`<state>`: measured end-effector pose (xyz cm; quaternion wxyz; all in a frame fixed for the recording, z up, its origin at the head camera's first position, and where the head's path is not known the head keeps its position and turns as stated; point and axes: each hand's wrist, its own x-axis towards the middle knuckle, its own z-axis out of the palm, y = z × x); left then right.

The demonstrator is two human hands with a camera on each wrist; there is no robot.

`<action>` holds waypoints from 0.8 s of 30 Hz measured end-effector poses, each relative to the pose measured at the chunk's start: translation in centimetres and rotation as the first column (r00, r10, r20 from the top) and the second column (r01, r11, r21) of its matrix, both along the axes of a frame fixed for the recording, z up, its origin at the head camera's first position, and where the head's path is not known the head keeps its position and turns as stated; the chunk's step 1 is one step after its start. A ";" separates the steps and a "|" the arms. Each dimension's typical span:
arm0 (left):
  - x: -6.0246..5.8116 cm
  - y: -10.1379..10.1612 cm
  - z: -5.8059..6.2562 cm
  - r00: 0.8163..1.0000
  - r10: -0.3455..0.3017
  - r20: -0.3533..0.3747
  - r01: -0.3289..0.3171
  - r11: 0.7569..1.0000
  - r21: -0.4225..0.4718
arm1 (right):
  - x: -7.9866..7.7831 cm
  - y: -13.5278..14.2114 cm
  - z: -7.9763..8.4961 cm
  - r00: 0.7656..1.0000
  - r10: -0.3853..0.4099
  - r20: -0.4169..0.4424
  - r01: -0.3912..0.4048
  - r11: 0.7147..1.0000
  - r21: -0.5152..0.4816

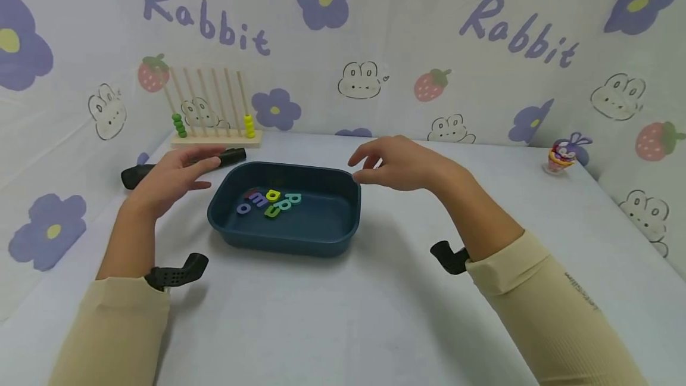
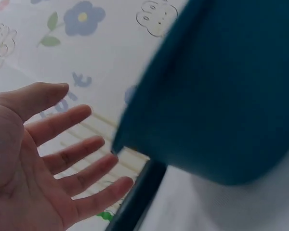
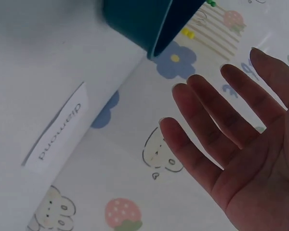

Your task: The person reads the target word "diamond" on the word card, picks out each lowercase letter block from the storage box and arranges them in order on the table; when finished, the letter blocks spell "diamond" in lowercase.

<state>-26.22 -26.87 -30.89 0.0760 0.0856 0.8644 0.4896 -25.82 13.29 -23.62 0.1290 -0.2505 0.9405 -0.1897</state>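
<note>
A dark blue tray (image 1: 284, 244) stands on the table, with several coloured plastic letters (image 1: 258, 199) in its left half. Left of the tray, my left hand (image 1: 171, 174) hovers with spread fingers and holds nothing. Its palm faces the tray wall (image 2: 221, 120) in the left wrist view, with a gap between. My right hand (image 1: 404, 165) is at the tray's right rear corner, fingers loosely bent. The right wrist view shows its palm bare and the fingers apart from the tray (image 3: 130, 21). A paper slip (image 3: 60, 127) reading "diamond" lies on the table there; the head view hides it.
Behind the left hand lies a long black object (image 1: 233, 156), partly covered by that hand. A wooden abacus (image 1: 214, 140) with green and yellow beads stands at the back left. A small colourful figure (image 1: 561, 156) is at the back right. Patterned cloth (image 1: 396, 28) hangs behind.
</note>
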 end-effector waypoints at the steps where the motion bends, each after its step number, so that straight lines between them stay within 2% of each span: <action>1: -0.1 -0.1 -0.3 1.000 -0.005 0.020 0.005 1.000 0.005 | -0.1 -0.3 0.1 1.000 0.008 0.001 -0.008 1.000 0.002; 6: -0.5 -0.7 -1.7 0.992 -0.035 0.118 0.025 0.996 0.085 | -0.9 -1.9 0.5 0.999 0.032 0.019 -0.032 0.999 -0.002; 12: -0.7 -0.8 -3.2 0.981 -0.068 0.181 0.040 0.987 0.157 | -2.2 -3.4 0.9 0.997 0.062 0.040 -0.061 0.998 -0.028; 24: -0.6 -1.1 -4.1 0.965 -0.115 0.237 0.051 0.964 0.261 | -4.6 -6.4 0.1 0.989 0.062 0.134 -0.042 0.988 -0.146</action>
